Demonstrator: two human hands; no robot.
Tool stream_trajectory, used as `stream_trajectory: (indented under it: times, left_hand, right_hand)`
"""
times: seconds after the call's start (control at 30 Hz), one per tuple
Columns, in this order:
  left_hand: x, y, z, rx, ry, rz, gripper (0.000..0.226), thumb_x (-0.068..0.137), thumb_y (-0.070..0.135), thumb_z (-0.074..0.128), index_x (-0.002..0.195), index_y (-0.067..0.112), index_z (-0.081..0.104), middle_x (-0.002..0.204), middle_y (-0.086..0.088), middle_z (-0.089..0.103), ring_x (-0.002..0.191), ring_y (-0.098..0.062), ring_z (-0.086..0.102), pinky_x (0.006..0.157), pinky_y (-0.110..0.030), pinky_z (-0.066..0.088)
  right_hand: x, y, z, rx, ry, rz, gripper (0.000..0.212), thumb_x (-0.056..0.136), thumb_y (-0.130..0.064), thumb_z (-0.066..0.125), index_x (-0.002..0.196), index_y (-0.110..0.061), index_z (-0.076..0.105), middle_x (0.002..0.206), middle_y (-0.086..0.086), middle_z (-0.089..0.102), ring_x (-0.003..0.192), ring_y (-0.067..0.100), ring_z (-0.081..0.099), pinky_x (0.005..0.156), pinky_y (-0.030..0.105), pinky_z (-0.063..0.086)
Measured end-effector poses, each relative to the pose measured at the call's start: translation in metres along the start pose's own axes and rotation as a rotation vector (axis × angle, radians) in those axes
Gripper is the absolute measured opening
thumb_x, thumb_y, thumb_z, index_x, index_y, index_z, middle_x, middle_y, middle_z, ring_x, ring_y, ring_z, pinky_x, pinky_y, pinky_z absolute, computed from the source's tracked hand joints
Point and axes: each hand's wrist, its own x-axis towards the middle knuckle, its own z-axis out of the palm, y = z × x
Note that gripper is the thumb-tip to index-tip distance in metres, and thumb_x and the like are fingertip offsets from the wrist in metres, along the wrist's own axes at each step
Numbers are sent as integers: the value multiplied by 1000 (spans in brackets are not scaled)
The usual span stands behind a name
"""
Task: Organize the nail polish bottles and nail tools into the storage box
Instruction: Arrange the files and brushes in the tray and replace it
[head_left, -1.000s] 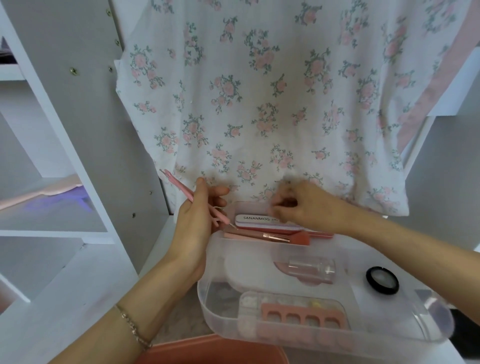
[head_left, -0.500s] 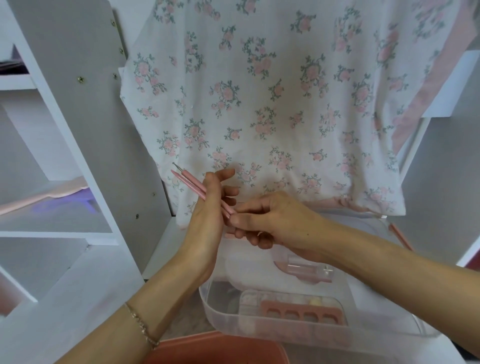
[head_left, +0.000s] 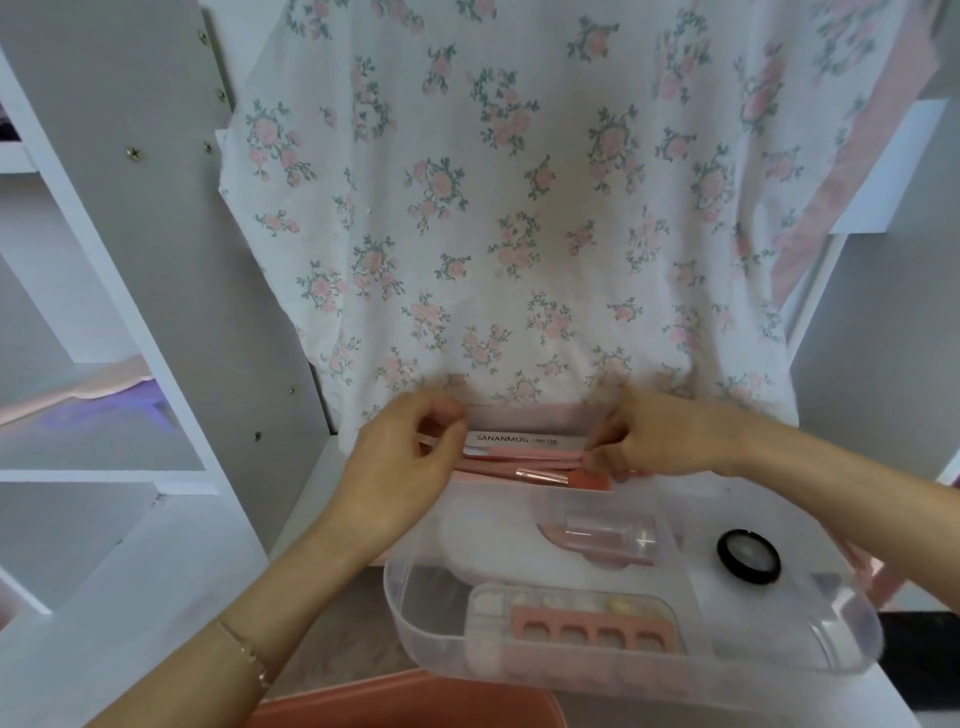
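Note:
A clear plastic storage box (head_left: 862, 644) stands on the white surface. Its far compartment holds a white nail file (head_left: 519, 440), thin pink nail tools (head_left: 524, 455) and a pink brush (head_left: 566, 476), all lying flat. My left hand (head_left: 400, 467) pinches the left ends of the pink tools. My right hand (head_left: 654, 441) pinches their right ends. A clear bottle (head_left: 608, 532) lies in the middle compartment. A pink toe separator (head_left: 592, 629) rests on a small nail tip case (head_left: 566, 603) at the front. A black round pot (head_left: 748, 558) sits at the right.
A floral cloth (head_left: 493, 208) hangs right behind the box. White shelving (head_left: 93, 467) rises at the left and a white panel (head_left: 878, 364) at the right. A pink lid or tub (head_left: 405, 701) lies at the near edge.
The pink tools came down from my raised left hand into the box's far compartment. Both hands now hold them by their ends, and my right hand has moved back to the right.

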Motion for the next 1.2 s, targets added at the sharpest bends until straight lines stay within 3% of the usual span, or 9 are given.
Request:
stream_trajectory:
  times: [0.13, 0.23, 0.33, 0.43, 0.7, 0.87, 0.93, 1.03, 1.2]
  left_hand:
    - [3, -1, 4, 175, -130, 152, 13, 87, 12, 56, 92, 19, 66, 87, 12, 62, 77, 2, 54, 71, -4, 38]
    - [16, 1, 6, 293, -320, 193, 16, 89, 15, 55, 98, 18, 68, 95, 7, 67, 81, -6, 57, 76, -19, 43]
    - [33, 2, 13, 383, -504, 199, 18, 89, 20, 57, 102, 20, 68, 97, 8, 66, 81, -4, 55, 69, -9, 41]
    - [44, 0, 19, 421, -610, 187, 14, 83, 23, 64, 96, 22, 70, 85, 13, 60, 69, 3, 51, 60, -2, 35]
    - [55, -8, 28, 466, -684, 207, 10, 74, 33, 71, 81, 26, 70, 57, 24, 51, 54, 15, 49, 52, -3, 34]
    - [60, -6, 29, 576, -727, 255, 11, 75, 38, 67, 81, 29, 66, 59, 22, 47, 56, 7, 45, 52, -8, 29]
    - [61, -6, 30, 600, -734, 266, 8, 75, 37, 67, 78, 31, 62, 60, 21, 45, 56, 6, 44, 52, -11, 29]
    - [61, -6, 31, 619, -720, 279, 15, 74, 37, 66, 69, 33, 53, 62, 19, 46, 58, 4, 43, 53, -13, 29]
    - [60, -7, 32, 633, -683, 299, 19, 73, 40, 66, 67, 34, 50, 64, 19, 46, 61, 4, 42, 52, -12, 28]
  right_hand:
    - [6, 1, 4, -58, -109, 32, 28, 83, -26, 61, 81, 2, 66, 63, 3, 50, 57, 13, 40, 54, 20, 33]
    - [12, -2, 8, -55, -166, 45, 30, 83, -22, 59, 92, 7, 63, 68, 8, 43, 54, 14, 31, 50, 22, 28]
    - [16, -4, 9, -94, -198, 50, 25, 83, -23, 57, 95, -5, 69, 69, 7, 49, 57, 17, 35, 54, 29, 32]
    - [20, -7, 9, -119, -228, 68, 23, 82, -21, 57, 92, -4, 68, 64, 7, 47, 53, 18, 35, 50, 27, 31]
    - [32, -5, 9, -288, -274, 15, 18, 84, -19, 53, 68, -12, 59, 57, 1, 54, 46, 12, 48, 60, 29, 45]
    - [33, 0, 6, -293, -284, -35, 24, 85, -24, 55, 64, -13, 58, 47, -8, 52, 42, 9, 47, 57, 27, 46]
    - [34, 4, 2, -270, -307, -40, 24, 86, -25, 57, 70, -9, 65, 44, -10, 53, 41, 7, 47, 60, 28, 47]
    - [33, 9, -1, -295, -291, -53, 25, 85, -31, 59, 88, -9, 71, 45, -12, 54, 38, 5, 47, 53, 20, 45]
    - [36, 12, 2, -402, -199, -125, 25, 83, -35, 60, 80, -13, 71, 62, -4, 67, 55, 6, 54, 64, 25, 48]
